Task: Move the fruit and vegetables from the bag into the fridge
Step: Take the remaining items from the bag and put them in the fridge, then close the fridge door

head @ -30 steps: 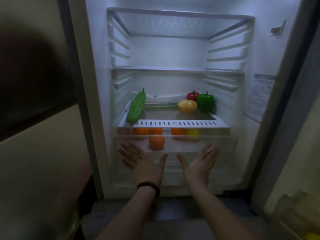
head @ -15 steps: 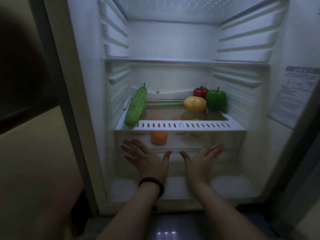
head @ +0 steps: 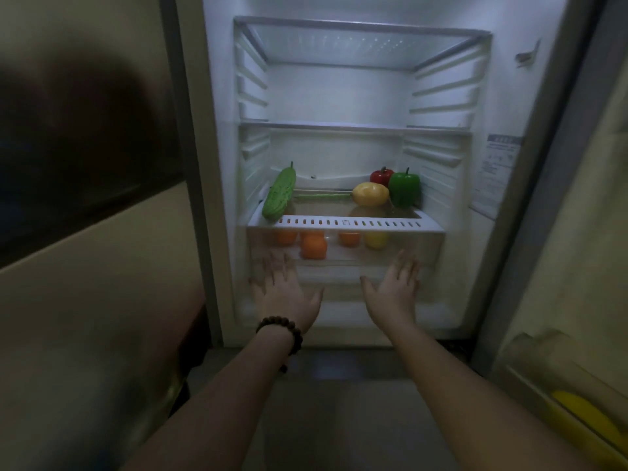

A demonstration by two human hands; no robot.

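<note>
hands (head: 338,288) spread wider, oranges (head: 313,246) just above

A home kitchen — open fridge (head: 353,96) stocked with a cucumber (head: 279,193) and peppers (head: 403,190)

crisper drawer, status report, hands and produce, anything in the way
Left hand and right hand open, flat at the crisper drawer front, no grip. Oranges inside, cucumber and peppers on the shelf above. Nothing blocking.
</note>
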